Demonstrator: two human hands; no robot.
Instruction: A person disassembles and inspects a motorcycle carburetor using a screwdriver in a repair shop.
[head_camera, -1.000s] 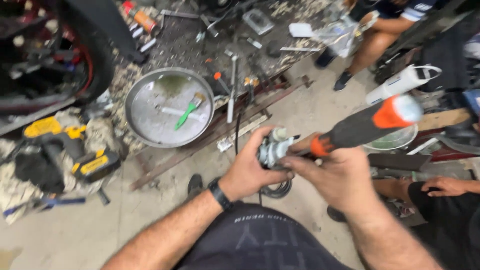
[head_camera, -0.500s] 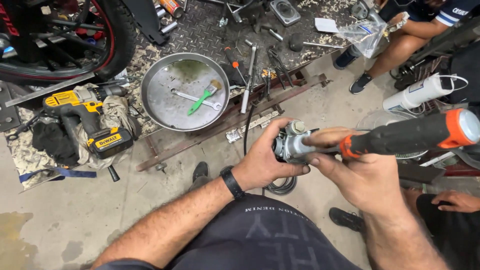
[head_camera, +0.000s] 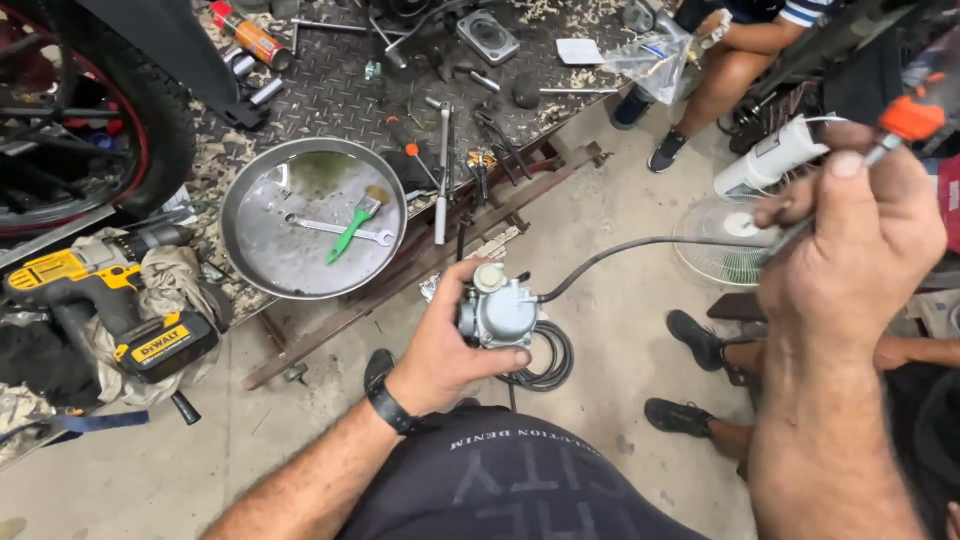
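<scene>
My left hand (head_camera: 440, 350), with a black watch on the wrist, grips a small grey metal carburetor (head_camera: 497, 312) held above the concrete floor. A black cable (head_camera: 640, 245) curves from the carburetor toward the right, and a coil of black hose (head_camera: 548, 365) lies just beneath it. My right hand (head_camera: 860, 240) is raised at the right, apart from the carburetor, closed around a screwdriver (head_camera: 908, 120) with an orange and black handle. The screwdriver's thin shaft pokes out below the fingers.
A round metal pan (head_camera: 250, 180) holding a wrench and a green brush sits on a plate strewn with tools. A yellow cordless drill (head_camera: 100, 290) lies left, a motorcycle wheel (head_camera: 90, 130) beyond. Another person's legs (head_camera: 740, 60) and shoes (head_camera: 690, 335) are at right, beside a fan (head_camera: 730, 240).
My right hand has pulled the screwdriver off the carburetor and lifted it up to the right. The left hand still holds the carburetor, now uncovered.
</scene>
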